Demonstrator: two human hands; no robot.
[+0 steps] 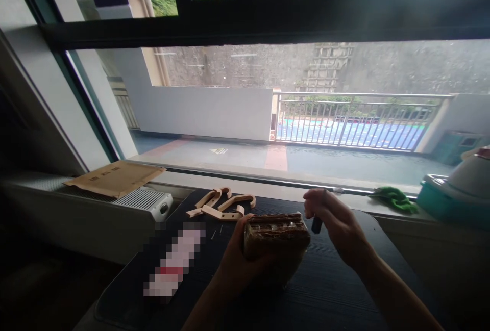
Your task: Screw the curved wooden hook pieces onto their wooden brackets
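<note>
My left hand (234, 262) is wrapped round a brown wooden block-like object (276, 237) and holds it upright over the dark table (337, 290). Just to the right of it, my right hand (334, 221) is closed on a small dark tool (317, 224) whose tip points down beside the block. Several pale curved wooden pieces (222, 206) lie on the table beyond my left hand. Two small pins or nails (217, 232) lie near them.
A blurred white-and-red object (175, 262) lies on the table at the left. A white heater (144, 202) with a cardboard envelope (115, 178) on top stands left of the table. A green cloth (396, 199) and a teal container (451, 201) sit on the sill at the right. A large window is ahead.
</note>
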